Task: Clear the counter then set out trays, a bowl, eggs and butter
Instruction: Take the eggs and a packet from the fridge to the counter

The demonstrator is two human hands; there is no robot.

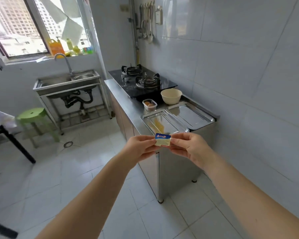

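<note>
Hands meet in front of the steel counter (126, 99): the left hand (138, 149) and the right hand (188, 149) each pinch one side of a small butter packet (162, 140), held in the air just before the near tray (164, 124). A second tray (193, 116) lies beside the first, touching or slightly overlapping it. Behind them stand a cream bowl (171, 96) and a clear box (149, 104) with what seem to be eggs inside. The gas stove (141, 81) is further back.
</note>
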